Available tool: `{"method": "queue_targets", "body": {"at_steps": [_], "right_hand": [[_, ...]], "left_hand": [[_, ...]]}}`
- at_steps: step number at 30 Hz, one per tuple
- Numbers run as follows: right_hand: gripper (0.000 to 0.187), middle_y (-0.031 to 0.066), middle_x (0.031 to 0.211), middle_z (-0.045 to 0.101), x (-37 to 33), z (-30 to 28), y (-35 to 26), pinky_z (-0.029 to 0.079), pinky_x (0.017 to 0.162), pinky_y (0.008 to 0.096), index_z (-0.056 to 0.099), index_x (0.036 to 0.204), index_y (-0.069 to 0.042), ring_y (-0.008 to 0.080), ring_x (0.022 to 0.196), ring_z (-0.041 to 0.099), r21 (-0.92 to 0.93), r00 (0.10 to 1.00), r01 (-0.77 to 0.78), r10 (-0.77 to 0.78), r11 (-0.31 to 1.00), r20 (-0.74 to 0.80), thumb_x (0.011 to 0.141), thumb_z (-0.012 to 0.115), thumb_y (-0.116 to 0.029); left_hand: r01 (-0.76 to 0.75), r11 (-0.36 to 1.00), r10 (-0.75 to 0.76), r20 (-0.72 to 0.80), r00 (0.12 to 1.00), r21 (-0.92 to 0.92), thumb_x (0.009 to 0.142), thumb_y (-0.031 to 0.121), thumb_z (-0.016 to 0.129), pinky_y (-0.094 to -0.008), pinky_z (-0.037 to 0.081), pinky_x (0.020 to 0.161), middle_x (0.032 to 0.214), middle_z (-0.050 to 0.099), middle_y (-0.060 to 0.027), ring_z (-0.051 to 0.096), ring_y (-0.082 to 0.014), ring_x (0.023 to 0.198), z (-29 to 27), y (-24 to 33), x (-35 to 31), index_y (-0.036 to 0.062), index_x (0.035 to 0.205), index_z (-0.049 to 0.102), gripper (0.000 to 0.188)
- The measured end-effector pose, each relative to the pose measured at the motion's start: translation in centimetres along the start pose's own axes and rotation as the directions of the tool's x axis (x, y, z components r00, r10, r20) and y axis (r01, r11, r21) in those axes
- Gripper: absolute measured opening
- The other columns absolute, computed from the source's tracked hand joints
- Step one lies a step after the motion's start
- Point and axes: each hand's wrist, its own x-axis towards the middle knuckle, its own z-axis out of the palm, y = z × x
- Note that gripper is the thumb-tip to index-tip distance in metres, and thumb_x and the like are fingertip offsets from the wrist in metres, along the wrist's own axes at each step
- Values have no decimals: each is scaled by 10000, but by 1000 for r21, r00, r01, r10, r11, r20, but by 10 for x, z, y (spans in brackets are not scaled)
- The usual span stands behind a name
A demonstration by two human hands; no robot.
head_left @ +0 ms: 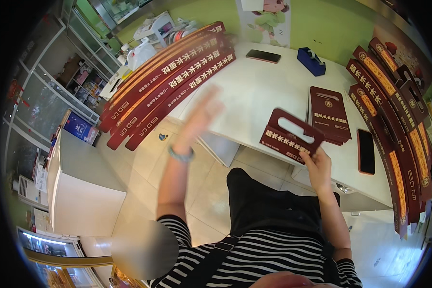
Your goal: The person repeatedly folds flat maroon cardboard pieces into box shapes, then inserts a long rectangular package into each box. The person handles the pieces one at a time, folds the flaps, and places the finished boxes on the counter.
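Note:
My right hand (319,170) pinches the lower right corner of a maroon cardboard handle card (285,136), which has a long rounded cutout and pale printing. The card is tilted above the front edge of the white table (254,91). Just behind it, to the right, lies a stack of similar maroon handle cards (329,117). My left hand (202,114) is blurred by motion, its fingers stretched out with nothing visible in them. It is nearest to a row of long maroon cardboard pieces (177,77) at the table's left end.
More long maroon pieces (393,129) stand along the right side. A phone (264,56) and a blue tape dispenser (311,61) are at the back; another phone (366,151) lies near the right edge. A white cabinet (84,192) stands at the left.

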Motion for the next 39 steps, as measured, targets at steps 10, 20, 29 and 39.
{"method": "queue_targets", "body": {"at_steps": [10, 20, 29, 39], "right_hand": [[1054, 191, 1539, 402, 23, 32, 13, 377, 1152, 440, 252, 1561, -20, 319, 1408, 429, -418, 923, 294, -369, 860, -109, 716, 880, -56], [785, 214, 1478, 439, 13, 11, 20, 326, 1155, 454, 392, 1471, 4, 367, 1370, 424, -391, 775, 512, -607, 765, -173, 781, 759, -66], [1132, 217, 1555, 350, -10, 51, -93, 348, 1149, 448, 211, 1588, -49, 391, 1440, 361, 142, 831, 482, -503, 864, 238, 713, 906, -228], [1147, 157, 1464, 520, -60, -156, -63, 325, 1148, 361, 302, 1561, -10, 235, 1368, 460, -151, 660, -26, 131, 988, 740, 645, 941, -275]], "left_hand": [[307, 499, -361, -127, 924, 810, 840, 539, 746, -515, 335, 1159, 1567, 396, -144, 400, -315, 1427, -179, -216, 61, 93, 1547, 378, 912], [218, 517, -84, -204, 975, 828, 686, 282, 910, -423, 550, 829, 1107, 650, -131, 643, -349, 977, -166, -27, 89, 34, 1201, 571, 665], [213, 569, -66, 214, 975, -794, 836, 146, 841, -350, 508, 997, 1269, 616, -110, 620, -181, 1156, -25, 181, 3, 18, 1389, 408, 714], [-6, -211, -125, 20, 992, -977, 981, 450, 640, -461, 492, 1065, 1373, 577, -105, 595, -254, 1242, 41, 223, 25, 40, 1428, 427, 643]]}}
